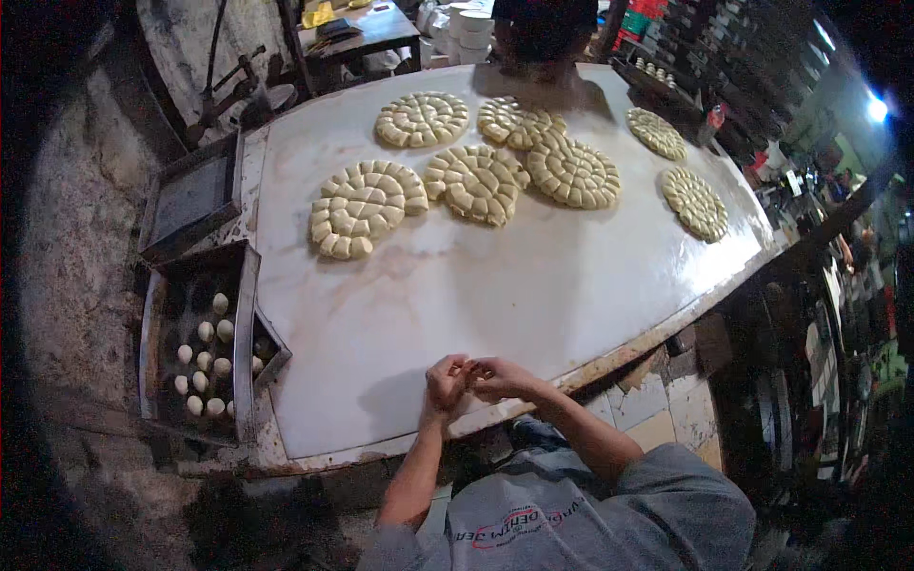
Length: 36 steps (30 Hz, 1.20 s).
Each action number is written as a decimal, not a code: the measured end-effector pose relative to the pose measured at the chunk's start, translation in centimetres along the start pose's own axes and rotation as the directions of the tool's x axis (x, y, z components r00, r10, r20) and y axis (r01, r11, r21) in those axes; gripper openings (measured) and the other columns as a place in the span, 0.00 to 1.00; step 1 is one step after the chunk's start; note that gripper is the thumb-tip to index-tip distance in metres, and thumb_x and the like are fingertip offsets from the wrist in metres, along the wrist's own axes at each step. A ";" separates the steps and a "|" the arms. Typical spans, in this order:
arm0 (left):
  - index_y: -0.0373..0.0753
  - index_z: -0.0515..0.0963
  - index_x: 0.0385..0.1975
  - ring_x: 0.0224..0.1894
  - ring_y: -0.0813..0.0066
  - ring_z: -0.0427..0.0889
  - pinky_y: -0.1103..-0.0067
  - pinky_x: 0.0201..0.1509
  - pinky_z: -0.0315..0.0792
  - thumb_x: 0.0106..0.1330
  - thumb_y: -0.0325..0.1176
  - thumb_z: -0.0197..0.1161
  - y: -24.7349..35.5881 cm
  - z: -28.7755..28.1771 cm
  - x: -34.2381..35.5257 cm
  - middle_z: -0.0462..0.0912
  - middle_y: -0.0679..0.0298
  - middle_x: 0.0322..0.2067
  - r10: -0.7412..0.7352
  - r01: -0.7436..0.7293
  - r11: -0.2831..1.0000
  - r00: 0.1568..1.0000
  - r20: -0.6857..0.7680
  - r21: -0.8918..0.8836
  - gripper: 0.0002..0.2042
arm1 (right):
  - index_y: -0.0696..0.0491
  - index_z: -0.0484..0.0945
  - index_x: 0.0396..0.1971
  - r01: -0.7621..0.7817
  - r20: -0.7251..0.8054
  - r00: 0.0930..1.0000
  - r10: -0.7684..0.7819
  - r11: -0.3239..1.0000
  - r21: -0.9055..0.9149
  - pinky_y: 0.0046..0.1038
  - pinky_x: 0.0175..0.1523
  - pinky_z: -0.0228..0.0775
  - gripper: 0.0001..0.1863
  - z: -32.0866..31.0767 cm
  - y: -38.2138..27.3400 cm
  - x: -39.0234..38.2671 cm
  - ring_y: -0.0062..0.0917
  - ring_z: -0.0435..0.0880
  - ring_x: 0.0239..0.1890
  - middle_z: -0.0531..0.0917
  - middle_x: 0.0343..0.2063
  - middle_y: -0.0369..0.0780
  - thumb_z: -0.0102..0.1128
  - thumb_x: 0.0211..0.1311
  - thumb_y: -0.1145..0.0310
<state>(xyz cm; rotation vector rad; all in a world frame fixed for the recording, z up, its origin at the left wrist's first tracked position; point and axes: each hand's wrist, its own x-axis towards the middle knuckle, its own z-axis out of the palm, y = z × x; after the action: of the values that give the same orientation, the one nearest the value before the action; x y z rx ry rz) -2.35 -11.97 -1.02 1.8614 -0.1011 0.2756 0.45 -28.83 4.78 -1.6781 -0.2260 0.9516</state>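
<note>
My left hand (pixel 446 383) and my right hand (pixel 500 379) meet over the near edge of a white marble-like table (pixel 400 314). The fingers of both are curled and pressed together; whatever lies between them is hidden. Farther up the table lie several flat rounds of pale dough cut into small pieces. A spiral-like round (pixel 367 205) is on the left, another round (pixel 476 181) in the middle, and one (pixel 573 171) right of it. Two more, the nearer one (pixel 695 203) among them, lie along the right side. My hands touch none of these rounds.
Left of the table, a dark metal tray (pixel 246 352) holds several small dough balls (pixel 205 361). Another tray (pixel 195 205) sits behind it. A person in dark clothing (pixel 547 38) stands at the far edge. White buckets (pixel 471 33) and a small table (pixel 371 33) are behind.
</note>
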 end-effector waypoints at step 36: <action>0.38 0.75 0.16 0.26 0.55 0.74 0.65 0.28 0.67 0.42 0.27 0.58 2.5 6.1 14.0 0.75 0.55 0.20 -0.170 0.635 0.619 0.683 -0.710 0.463 0.01 | 0.54 0.74 0.27 -0.212 -0.607 0.163 -0.778 0.573 -0.791 0.37 0.47 0.58 0.06 -37.9 14.3 6.2 0.37 0.69 0.37 0.75 0.29 0.43 0.50 0.50 0.69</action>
<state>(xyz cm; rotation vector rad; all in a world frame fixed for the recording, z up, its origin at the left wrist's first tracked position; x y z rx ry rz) 11.49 -17.52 2.93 2.3473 1.0504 0.6248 25.88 -57.67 -9.40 -2.5286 -0.1085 -0.9283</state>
